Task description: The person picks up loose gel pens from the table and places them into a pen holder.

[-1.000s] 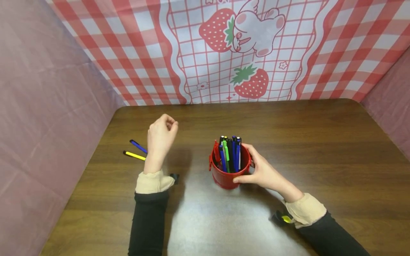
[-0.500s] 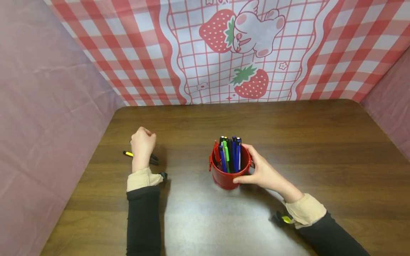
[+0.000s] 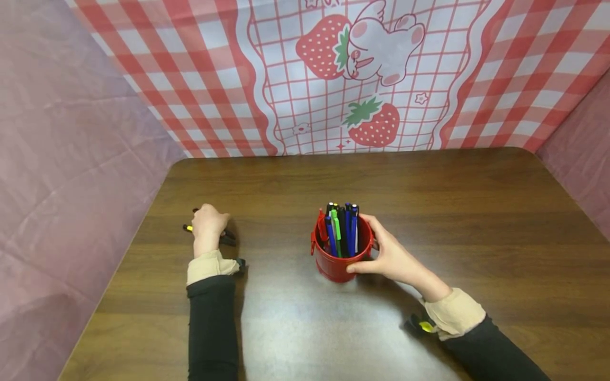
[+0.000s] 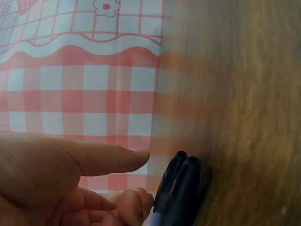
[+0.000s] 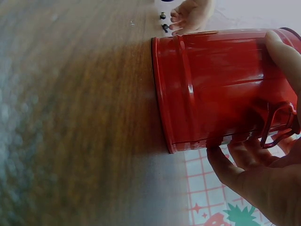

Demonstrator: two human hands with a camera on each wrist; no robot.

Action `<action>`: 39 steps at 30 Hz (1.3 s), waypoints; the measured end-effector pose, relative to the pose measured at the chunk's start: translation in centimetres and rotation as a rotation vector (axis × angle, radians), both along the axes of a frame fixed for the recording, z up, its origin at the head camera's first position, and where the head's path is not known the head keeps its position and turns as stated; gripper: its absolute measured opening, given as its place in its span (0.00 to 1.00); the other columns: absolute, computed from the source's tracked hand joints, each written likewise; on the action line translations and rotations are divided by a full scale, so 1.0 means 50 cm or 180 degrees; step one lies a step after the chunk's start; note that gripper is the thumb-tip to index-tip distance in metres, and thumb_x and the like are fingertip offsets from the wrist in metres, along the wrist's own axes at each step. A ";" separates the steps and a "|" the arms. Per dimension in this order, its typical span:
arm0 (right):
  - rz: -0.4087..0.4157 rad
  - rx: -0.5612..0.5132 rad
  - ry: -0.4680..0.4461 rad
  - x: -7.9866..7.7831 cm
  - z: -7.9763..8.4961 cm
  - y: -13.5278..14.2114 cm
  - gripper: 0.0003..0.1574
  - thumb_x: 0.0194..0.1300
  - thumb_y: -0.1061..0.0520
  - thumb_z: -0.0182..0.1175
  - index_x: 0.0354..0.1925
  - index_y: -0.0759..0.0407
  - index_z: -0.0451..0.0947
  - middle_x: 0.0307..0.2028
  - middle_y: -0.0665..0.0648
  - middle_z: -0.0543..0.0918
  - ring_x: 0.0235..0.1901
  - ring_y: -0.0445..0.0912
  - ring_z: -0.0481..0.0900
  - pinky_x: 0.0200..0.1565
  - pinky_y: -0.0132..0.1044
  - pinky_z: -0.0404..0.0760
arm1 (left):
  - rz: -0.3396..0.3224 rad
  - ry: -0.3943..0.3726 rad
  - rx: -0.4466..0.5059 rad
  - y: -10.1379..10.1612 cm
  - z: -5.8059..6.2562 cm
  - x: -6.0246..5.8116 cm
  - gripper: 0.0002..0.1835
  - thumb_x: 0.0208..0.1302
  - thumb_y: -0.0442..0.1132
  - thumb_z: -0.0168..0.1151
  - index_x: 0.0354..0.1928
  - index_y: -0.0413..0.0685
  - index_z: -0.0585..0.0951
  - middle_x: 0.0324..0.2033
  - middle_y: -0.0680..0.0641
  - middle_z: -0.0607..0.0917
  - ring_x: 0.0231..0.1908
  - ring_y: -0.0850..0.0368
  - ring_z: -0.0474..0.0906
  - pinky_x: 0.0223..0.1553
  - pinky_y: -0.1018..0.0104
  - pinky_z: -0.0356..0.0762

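Observation:
My left hand [image 3: 208, 226] is low over the pens at the left of the table, its back hiding most of them. A yellow pen end [image 3: 189, 228] pokes out to its left, and black pen caps [image 3: 229, 239] show at its right. In the left wrist view the thumb is straight and apart from the bent fingers [image 4: 129, 207], which are right beside two black pen caps [image 4: 186, 183]. My right hand [image 3: 393, 254] grips a red metal bucket [image 3: 333, 270] by its side, thumb at the front. Blue, green, black and red pens [image 3: 342, 233] stand in it.
The brown wooden table [image 3: 429, 201] has a red-and-white checked cloth with strawberries [image 3: 374, 124] hanging behind it. Pink cloth [image 3: 86, 159] hangs along the left side. A wire handle loop [image 5: 277, 125] sticks out from the bucket's side.
My left hand has moved left and down toward the near side, from beside the pens to over them, and now covers most of them. My right hand and the bucket have stayed put.

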State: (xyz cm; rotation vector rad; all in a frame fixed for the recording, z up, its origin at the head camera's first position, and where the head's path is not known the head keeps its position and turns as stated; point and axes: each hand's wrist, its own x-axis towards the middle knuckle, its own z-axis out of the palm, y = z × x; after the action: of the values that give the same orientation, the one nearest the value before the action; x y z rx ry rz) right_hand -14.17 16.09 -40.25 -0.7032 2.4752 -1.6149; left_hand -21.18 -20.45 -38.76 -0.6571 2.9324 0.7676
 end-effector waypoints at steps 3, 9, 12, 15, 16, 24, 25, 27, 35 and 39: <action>0.0001 0.0002 -0.0001 0.001 -0.001 0.001 0.58 0.36 0.57 0.76 0.63 0.57 0.55 0.58 0.57 0.69 0.53 0.48 0.72 0.53 0.36 0.72 | -0.0029 -0.0111 0.0032 -0.001 -0.004 0.000 0.21 0.57 0.45 0.56 0.40 0.28 0.76 0.13 0.45 0.78 0.38 0.34 0.78 0.42 0.50 0.75; 0.0012 0.0006 -0.0006 0.001 -0.003 0.003 0.58 0.37 0.57 0.76 0.63 0.57 0.54 0.58 0.58 0.68 0.54 0.51 0.71 0.54 0.45 0.71 | 0.0079 -0.0236 -0.0006 0.000 -0.008 0.002 0.26 0.56 0.44 0.56 0.47 0.25 0.72 0.36 0.31 0.81 0.45 0.32 0.74 0.44 0.47 0.74; 0.0015 0.0008 -0.0009 0.000 -0.004 0.003 0.58 0.37 0.56 0.76 0.63 0.56 0.54 0.58 0.58 0.68 0.55 0.51 0.71 0.54 0.47 0.71 | 0.0197 -0.0273 -0.0014 -0.002 -0.011 0.001 0.28 0.56 0.43 0.56 0.51 0.24 0.68 0.48 0.25 0.74 0.50 0.30 0.70 0.46 0.45 0.72; 0.0013 0.0003 -0.0004 0.000 -0.005 0.003 0.58 0.37 0.56 0.76 0.63 0.56 0.54 0.58 0.58 0.68 0.55 0.51 0.70 0.54 0.47 0.71 | 0.0293 -0.0268 0.0009 -0.005 -0.013 0.002 0.31 0.56 0.43 0.55 0.53 0.23 0.64 0.51 0.24 0.71 0.51 0.30 0.69 0.48 0.43 0.71; 0.0014 0.0002 0.0001 0.000 -0.006 0.003 0.58 0.37 0.56 0.76 0.63 0.56 0.54 0.58 0.58 0.68 0.55 0.51 0.70 0.54 0.47 0.71 | 0.0299 -0.0255 0.0015 -0.007 -0.014 0.002 0.31 0.56 0.43 0.55 0.54 0.23 0.64 0.51 0.24 0.71 0.51 0.30 0.69 0.48 0.43 0.71; 0.0022 -0.0005 0.0030 0.001 -0.009 0.004 0.58 0.37 0.57 0.76 0.63 0.56 0.54 0.58 0.58 0.68 0.54 0.50 0.71 0.54 0.45 0.71 | 0.0166 -0.0217 0.0022 -0.027 -0.020 0.013 0.25 0.54 0.40 0.51 0.48 0.23 0.69 0.42 0.25 0.77 0.45 0.30 0.74 0.41 0.45 0.75; 0.0021 -0.0003 0.0029 0.001 -0.009 0.004 0.58 0.37 0.57 0.76 0.63 0.56 0.54 0.58 0.57 0.68 0.54 0.50 0.71 0.54 0.45 0.71 | 0.0154 -0.0223 0.0020 -0.029 -0.020 0.012 0.25 0.54 0.40 0.50 0.48 0.23 0.70 0.42 0.25 0.77 0.45 0.31 0.74 0.41 0.46 0.75; 0.0015 0.0000 0.0024 0.001 -0.009 0.004 0.58 0.37 0.57 0.76 0.63 0.56 0.54 0.58 0.57 0.68 0.54 0.50 0.71 0.54 0.44 0.71 | 0.0131 -0.0248 0.0022 -0.032 -0.020 0.012 0.25 0.53 0.39 0.48 0.48 0.23 0.69 0.44 0.25 0.76 0.46 0.30 0.73 0.42 0.46 0.74; 0.0008 0.0011 0.0029 0.000 -0.008 0.003 0.58 0.37 0.56 0.76 0.62 0.56 0.55 0.57 0.57 0.69 0.54 0.48 0.71 0.54 0.43 0.71 | 0.0172 -0.0103 0.0136 -0.031 -0.009 0.007 0.28 0.57 0.44 0.50 0.50 0.22 0.68 0.46 0.23 0.74 0.48 0.28 0.71 0.45 0.43 0.71; -0.0005 0.0023 0.0033 0.000 -0.007 0.003 0.58 0.37 0.56 0.76 0.62 0.56 0.55 0.57 0.56 0.69 0.53 0.48 0.71 0.53 0.39 0.72 | 0.0293 0.0081 0.0280 -0.026 -0.002 0.003 0.27 0.56 0.43 0.50 0.50 0.25 0.68 0.41 0.26 0.78 0.47 0.29 0.72 0.48 0.44 0.70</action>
State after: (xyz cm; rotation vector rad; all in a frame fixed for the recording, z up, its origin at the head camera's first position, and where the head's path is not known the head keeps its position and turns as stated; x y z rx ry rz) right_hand -14.18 16.22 -40.63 -0.7108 2.4881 -1.6060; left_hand -21.02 -21.76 -38.84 -0.7853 2.8886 0.9141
